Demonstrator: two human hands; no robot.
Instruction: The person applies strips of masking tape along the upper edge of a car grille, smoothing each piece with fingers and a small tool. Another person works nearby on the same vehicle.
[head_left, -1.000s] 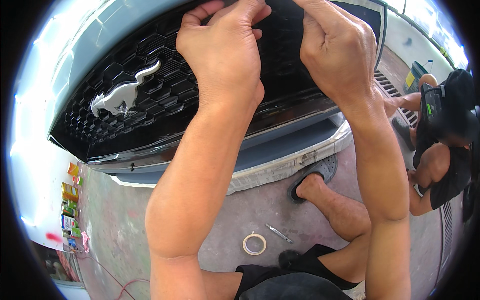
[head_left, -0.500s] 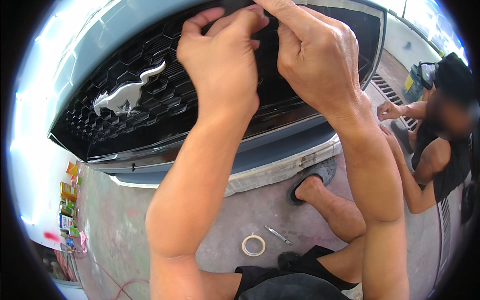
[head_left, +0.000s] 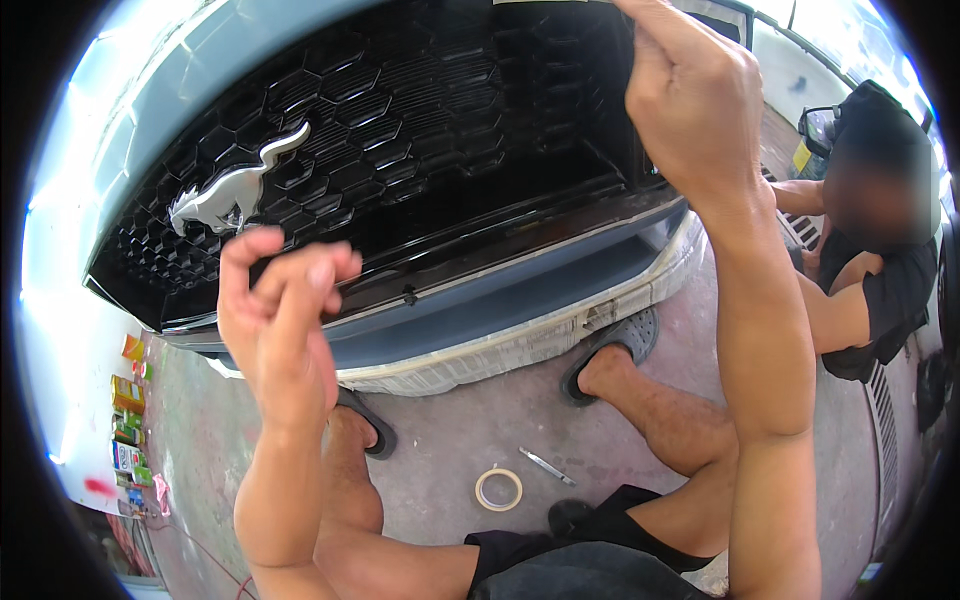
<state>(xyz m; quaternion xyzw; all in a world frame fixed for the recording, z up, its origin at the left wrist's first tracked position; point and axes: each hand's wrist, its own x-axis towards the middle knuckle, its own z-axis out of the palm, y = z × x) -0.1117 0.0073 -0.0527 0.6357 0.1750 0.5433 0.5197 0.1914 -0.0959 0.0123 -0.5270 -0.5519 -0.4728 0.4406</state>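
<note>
A black honeycomb car grille (head_left: 400, 150) with a silver horse emblem (head_left: 225, 198) is in front of me. My left hand (head_left: 285, 320) hovers before the grille's lower left edge, apart from it, its fingers loosely curled with nothing visible in them and slightly blurred. At the grille's upper right, my right hand (head_left: 698, 105) is closed, its fingertips cut off by the top of the picture. A pale strip, which looks like masking tape (head_left: 540, 2), runs along the top edge up to those fingertips. What they pinch is hidden.
A masking tape roll (head_left: 498, 490) and a slim silver cutter knife (head_left: 547, 466) lie on the concrete floor between my legs. Pale masking covers the bumper's lower edge (head_left: 500, 365). Another person (head_left: 870, 230) crouches at right near a floor drain (head_left: 882, 420). Several cans (head_left: 127, 395) line the left wall.
My left hand has left the grille's top and swung down to the left. My right hand has shifted a little to the right. The pale strip at the top edge now shows.
</note>
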